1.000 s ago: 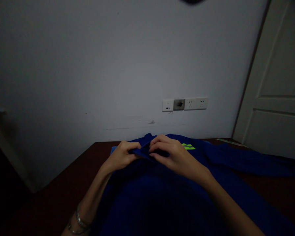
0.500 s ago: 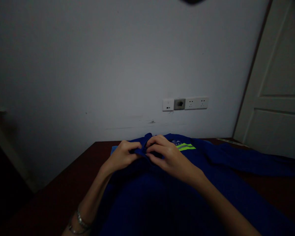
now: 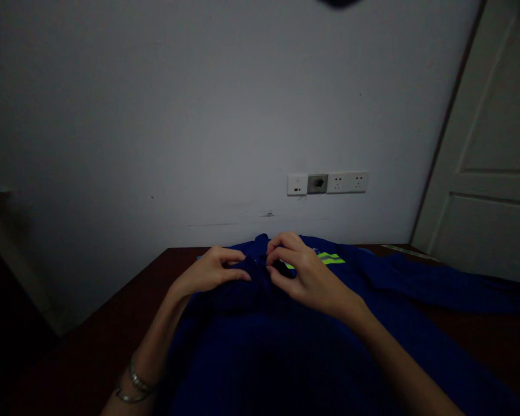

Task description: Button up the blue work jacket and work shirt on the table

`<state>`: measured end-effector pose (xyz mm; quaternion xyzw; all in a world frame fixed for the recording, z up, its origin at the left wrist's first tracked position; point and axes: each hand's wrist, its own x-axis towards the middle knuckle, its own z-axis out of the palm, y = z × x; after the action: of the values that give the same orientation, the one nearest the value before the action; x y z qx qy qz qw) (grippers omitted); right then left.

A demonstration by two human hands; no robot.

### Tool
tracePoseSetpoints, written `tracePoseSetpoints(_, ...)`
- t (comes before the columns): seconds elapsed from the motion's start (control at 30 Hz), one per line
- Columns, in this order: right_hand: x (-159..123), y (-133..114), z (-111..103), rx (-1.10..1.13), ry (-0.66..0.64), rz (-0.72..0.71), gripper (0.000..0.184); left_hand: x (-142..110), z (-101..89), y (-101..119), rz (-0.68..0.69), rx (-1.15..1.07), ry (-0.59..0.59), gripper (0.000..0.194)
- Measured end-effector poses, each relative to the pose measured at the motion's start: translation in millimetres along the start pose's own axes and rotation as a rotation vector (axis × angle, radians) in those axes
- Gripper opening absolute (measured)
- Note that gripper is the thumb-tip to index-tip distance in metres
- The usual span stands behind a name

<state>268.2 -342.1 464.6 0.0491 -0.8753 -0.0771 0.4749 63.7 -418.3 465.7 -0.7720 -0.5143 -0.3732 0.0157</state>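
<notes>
A dark blue garment point(image 3: 264, 346) with neon yellow-green stripes point(image 3: 331, 258) lies spread on a dark brown table point(image 3: 108, 341), one sleeve running off to the right. My left hand point(image 3: 208, 273) pinches a fold of the cloth near the collar at the garment's far end. My right hand point(image 3: 305, 271) is closed on the same bunch of cloth, fingertips close to those of the left. A metal bracelet sits on my left wrist.
A pale wall stands right behind the table, with a row of sockets and a switch point(image 3: 328, 183). A white panelled door point(image 3: 489, 173) is at the right. The room is dim; a dark area lies left of the table.
Both hands have stayed at the collar, shifting slightly and regripping the fold. The right hand's fingers have lifted a little. The view has shifted slightly.
</notes>
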Motion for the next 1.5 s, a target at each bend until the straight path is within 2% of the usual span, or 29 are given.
tracePoseSetpoints(0.17,-1.2,-3.3,-4.6,0.000,-0.010,0.026,0.007,0.3,0.2,3.1,-0.018,-0.060,-0.077,0.024)
tracePoseSetpoints(0.33,-1.3,-1.4,-12.7,0.035,-0.088,0.080,0.008,3.2,1.5,-0.6,0.000,-0.058,-0.014,0.021)
tracePoseSetpoints(0.47,0.3,1.2,-17.3,0.074,-0.029,0.087,0.014,4.8,0.2,-4.7,-0.001,-0.107,0.084,0.019)
tracePoseSetpoints(0.6,1.5,2.9,-6.9,0.073,0.018,0.037,0.012,5.0,0.7,-5.5,0.025,-0.110,0.136,0.019)
tracePoseSetpoints(0.73,1.9,5.0,5.5,0.054,0.089,0.032,0.011,5.6,5.0,-2.9,0.052,-0.053,0.118,0.022)
tracePoseSetpoints(0.87,2.2,6.6,6.5,0.067,0.100,0.033,0.010,2.8,4.4,4.7,0.069,0.011,0.107,0.023)
tracePoseSetpoints(1.07,2.2,7.4,4.0,0.063,0.072,0.028,0.012,-8.7,-7.6,19.3,-0.005,-0.023,-0.043,0.026)
tracePoseSetpoints(1.23,1.9,6.6,4.4,0.032,0.054,0.021,0.014,-8.0,-5.6,18.0,-0.031,-0.074,0.053,0.025)
tracePoseSetpoints(1.33,1.4,6.0,2.7,0.004,0.084,0.054,0.014,-7.6,-4.3,16.4,0.031,-0.035,0.136,0.021)
tracePoseSetpoints(1.5,0.3,4.1,2.6,0.013,0.109,0.084,0.014,-12.3,-7.1,20.1,0.201,0.063,0.135,0.019)
